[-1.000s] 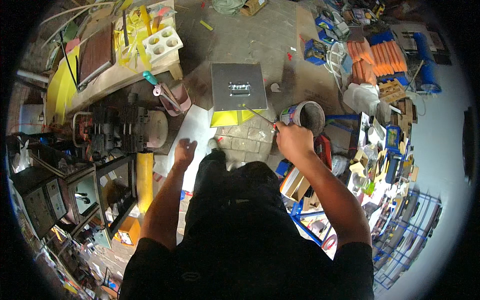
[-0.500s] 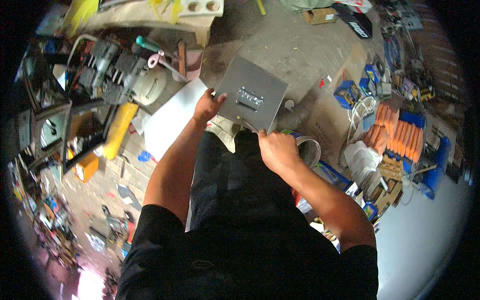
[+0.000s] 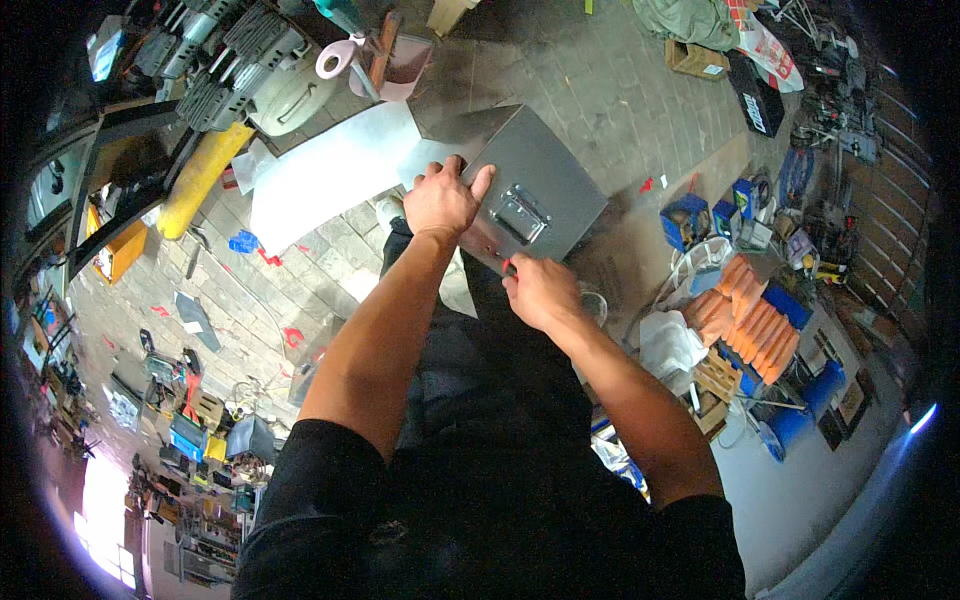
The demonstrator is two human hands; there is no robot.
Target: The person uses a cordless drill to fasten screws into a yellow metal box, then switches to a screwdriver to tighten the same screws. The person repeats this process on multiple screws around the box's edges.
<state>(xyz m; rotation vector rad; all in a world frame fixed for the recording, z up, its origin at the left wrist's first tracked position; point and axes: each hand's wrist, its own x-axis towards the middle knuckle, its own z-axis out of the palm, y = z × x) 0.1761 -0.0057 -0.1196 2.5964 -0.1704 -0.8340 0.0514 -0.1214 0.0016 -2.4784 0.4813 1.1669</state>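
A grey metal box (image 3: 565, 195) with square edges is tilted in front of my legs. A shiny recessed drop handle (image 3: 522, 215) is set in its face. My left hand (image 3: 445, 200) grips the box's left edge, with the fingers over the far side and the thumb on the face. Close to the near edge, my right hand (image 3: 543, 292) is closed around a thin tool (image 3: 508, 266) showing a bit of red at the fingertips. Most of that tool is hidden, so its kind is unclear. Small marks or holes show on the face beside it.
A white sheet (image 3: 325, 180) lies on the floor to the left, near a yellow cylinder (image 3: 200, 180). A pink dustpan (image 3: 405, 70) stands beyond. On the right are orange stacked pieces (image 3: 765, 320), a white bag (image 3: 667, 350) and blue boxes (image 3: 685, 220). Red scraps litter the floor.
The metal box has tilted, and its side now shows. My left hand has moved right and taken hold of its edge. My right hand stays by the near edge. The head view has shifted.
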